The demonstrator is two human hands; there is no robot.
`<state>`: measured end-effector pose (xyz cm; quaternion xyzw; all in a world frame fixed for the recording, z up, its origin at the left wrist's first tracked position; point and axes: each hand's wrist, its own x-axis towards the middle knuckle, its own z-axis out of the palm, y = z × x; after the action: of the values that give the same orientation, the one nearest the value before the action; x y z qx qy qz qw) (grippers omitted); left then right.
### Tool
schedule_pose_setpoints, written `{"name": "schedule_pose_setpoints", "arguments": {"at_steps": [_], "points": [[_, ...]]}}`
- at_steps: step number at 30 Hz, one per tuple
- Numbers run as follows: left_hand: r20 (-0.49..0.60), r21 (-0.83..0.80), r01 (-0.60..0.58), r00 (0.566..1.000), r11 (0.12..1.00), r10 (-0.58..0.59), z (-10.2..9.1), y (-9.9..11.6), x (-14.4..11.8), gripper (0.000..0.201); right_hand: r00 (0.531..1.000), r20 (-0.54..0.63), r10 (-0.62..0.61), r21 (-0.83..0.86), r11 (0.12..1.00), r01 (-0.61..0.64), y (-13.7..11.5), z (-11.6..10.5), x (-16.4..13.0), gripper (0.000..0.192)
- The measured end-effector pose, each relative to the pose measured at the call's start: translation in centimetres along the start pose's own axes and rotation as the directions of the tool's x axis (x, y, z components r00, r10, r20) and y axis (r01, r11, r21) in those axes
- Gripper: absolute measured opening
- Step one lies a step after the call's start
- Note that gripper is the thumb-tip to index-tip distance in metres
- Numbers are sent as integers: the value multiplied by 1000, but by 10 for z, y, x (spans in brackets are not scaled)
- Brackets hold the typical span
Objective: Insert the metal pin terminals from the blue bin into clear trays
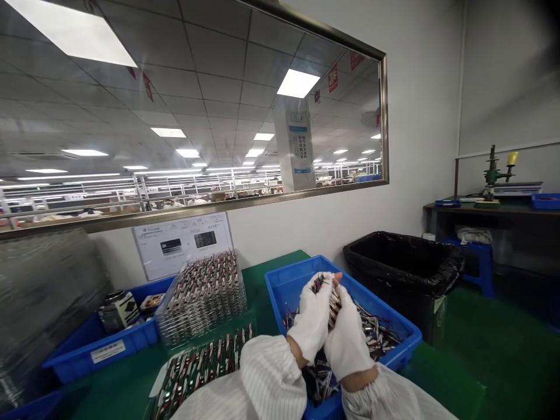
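Both hands, left hand (314,318) and right hand (347,341), close around a bundle of wired parts (329,294) over the blue bin (280,286); loose pieces may slip out.

Single head-worn view, tilted forward and slightly down over the green worktop (262,268); close above the blue plastic bin (284,286) at six o'clock, long wall window (196,128) toward eleven o'clock.

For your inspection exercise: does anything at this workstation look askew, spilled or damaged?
Nothing looks spilled or damaged. The clear tray stack leans tilted behind the flat tray. Both hands hold a bundle of small wired parts over the blue bin.
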<state>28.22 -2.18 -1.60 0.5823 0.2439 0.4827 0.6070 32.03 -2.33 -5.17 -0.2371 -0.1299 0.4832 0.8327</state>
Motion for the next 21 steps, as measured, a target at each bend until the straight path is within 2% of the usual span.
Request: {"name": "schedule_pose_setpoints", "arguments": {"at_steps": [3, 6, 8, 11, 13, 15, 18, 20, 21], "points": [[-7, 104, -16, 1000, 994, 17, -3, -5, 11, 24, 992, -7, 127, 158, 980, -124, 0, 0, 0, 27], [89, 344, -130, 990, 930, 105, -10, -4, 22, 22, 986, 64, 155, 247, 955, -166, -2, 0, 1, 25], [147, 503, -220, 975, 836, 168, -16, -1, 27, 24, 985, 79, 153, 275, 946, -169, -3, 0, 1, 25], [184, 696, -314, 947, 646, 263, -23, 4, 30, 26, 985, 82, 155, 258, 951, -171, -2, 0, 0, 28], [225, 764, -365, 924, 532, 311, -23, 6, 29, 28, 983, 79, 163, 219, 959, -177, -1, 0, -1, 29], [264, 793, -404, 902, 457, 340, -21, 6, 27, 28, 988, 47, 149, 180, 971, -155, -1, 1, -2, 28], [305, 778, -449, 882, 439, 360, -14, 5, 24, 26, 995, 10, 98, 159, 982, -98, -3, 5, -4, 28], [305, 745, -447, 888, 495, 343, -10, 5, 21, 26, 997, 25, 77, 171, 982, -81, -6, 8, -4, 29], [288, 714, -431, 899, 551, 330, -7, 5, 20, 26, 997, 36, 65, 179, 981, -70, -7, 10, -4, 28]]}}
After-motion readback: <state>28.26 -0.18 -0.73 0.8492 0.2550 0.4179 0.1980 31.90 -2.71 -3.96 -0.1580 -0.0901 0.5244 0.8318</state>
